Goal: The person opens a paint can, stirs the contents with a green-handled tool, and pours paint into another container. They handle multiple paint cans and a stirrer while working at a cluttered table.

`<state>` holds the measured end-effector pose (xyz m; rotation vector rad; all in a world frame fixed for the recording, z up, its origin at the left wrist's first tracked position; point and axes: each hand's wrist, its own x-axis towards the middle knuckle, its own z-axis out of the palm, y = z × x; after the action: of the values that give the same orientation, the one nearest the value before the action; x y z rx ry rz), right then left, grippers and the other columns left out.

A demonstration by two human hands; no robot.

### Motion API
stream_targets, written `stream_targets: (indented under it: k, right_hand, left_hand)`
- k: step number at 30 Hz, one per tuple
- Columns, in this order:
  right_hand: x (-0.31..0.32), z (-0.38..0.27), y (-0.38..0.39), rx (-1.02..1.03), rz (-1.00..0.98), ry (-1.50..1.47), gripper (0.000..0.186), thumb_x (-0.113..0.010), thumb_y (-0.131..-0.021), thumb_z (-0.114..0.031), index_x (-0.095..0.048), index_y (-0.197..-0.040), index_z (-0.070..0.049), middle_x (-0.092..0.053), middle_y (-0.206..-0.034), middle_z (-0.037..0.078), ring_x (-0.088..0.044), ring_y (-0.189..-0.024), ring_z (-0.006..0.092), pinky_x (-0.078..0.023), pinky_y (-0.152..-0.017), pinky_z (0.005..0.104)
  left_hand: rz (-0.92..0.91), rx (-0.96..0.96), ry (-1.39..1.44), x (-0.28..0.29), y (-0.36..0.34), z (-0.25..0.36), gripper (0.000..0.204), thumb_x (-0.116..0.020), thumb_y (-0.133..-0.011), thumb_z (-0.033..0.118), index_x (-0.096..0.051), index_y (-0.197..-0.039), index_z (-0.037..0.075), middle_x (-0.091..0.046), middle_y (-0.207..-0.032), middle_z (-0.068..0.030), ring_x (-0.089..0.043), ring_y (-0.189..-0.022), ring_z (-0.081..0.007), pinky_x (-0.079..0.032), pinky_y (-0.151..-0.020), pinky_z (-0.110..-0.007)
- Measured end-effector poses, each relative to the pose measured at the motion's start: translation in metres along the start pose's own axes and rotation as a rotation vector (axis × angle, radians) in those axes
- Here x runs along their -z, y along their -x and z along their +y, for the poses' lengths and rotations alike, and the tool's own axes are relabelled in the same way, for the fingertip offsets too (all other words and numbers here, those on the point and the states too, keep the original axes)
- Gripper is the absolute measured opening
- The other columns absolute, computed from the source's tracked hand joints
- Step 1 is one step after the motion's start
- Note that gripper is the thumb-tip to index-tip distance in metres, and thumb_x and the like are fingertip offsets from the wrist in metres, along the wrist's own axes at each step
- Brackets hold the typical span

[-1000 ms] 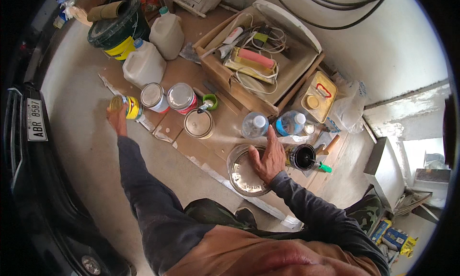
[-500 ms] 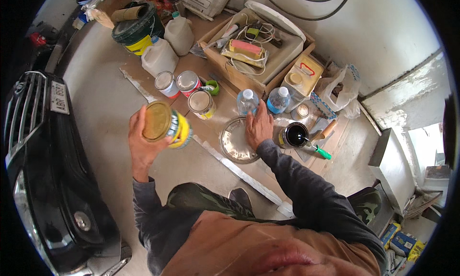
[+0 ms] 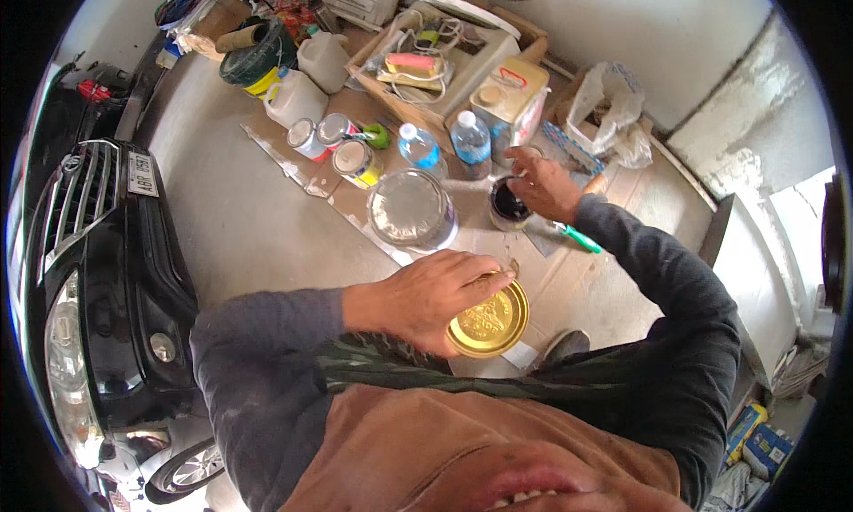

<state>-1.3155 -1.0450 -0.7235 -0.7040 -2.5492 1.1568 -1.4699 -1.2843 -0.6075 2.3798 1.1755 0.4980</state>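
Note:
My left hand [image 3: 413, 297] grips a can with a gold lid [image 3: 493, 325] above my lap. My right hand [image 3: 551, 188] is over the back of an open can of dark liquid [image 3: 505, 210]; its fingers are curled, and what is in them is unclear. A green-handled tool [image 3: 582, 239] lies beside that can. Left of it stands a large round container with a silver lid [image 3: 400, 206]. Behind are two water bottles [image 3: 471, 152] [image 3: 422, 157], a square tin [image 3: 515, 95], and several smaller lidded cans [image 3: 354, 166].
A black car's front [image 3: 115, 308] is close on my left. A cardboard box of cords and tools [image 3: 364, 72], plastic jugs [image 3: 293, 103] and a bucket [image 3: 253, 63] stand at the back. A plastic bag [image 3: 617, 112], white wall [image 3: 666, 32] and leaning panel [image 3: 742, 290] are at the right.
My left hand has brought the gold-lidded can from the left to above my lap. My right hand has moved from beside the water bottles rightward to over the dark can.

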Motion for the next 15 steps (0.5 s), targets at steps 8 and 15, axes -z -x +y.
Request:
stream_targets:
  k: [8, 15]
  right_hand:
    - [0.049, 0.124, 0.088, -0.276, -0.14, 0.239, 0.037, -0.063, -0.086, -0.021, -0.071, -0.119, -0.006, -0.074, -0.11, 0.024, -0.071, -0.104, 0.0413, -0.055, -0.094, 0.0485]
    - [0.082, 0.234, 0.12, -0.475, -0.011, 0.377, 0.041, -0.061, -0.087, -0.013, -0.065, -0.126, -0.004, -0.07, -0.122, 0.023, -0.067, -0.115, 0.0409, -0.053, -0.1, 0.0479]
  left_hand:
    - [-0.205, -0.069, -0.047, -0.127, -0.056, -0.049, 0.096, -0.086, -0.068, 0.037, -0.045, -0.147, 0.0, -0.052, -0.135, -0.0226, -0.058, -0.119, -0.0411, -0.051, -0.1, -0.047]
    - [-0.285, 0.015, -0.113, -0.175, -0.064, -0.102, 0.1, -0.087, -0.064, 0.025, -0.041, -0.15, 0.002, -0.048, -0.142, -0.0229, -0.055, -0.127, -0.042, -0.05, -0.105, -0.046]
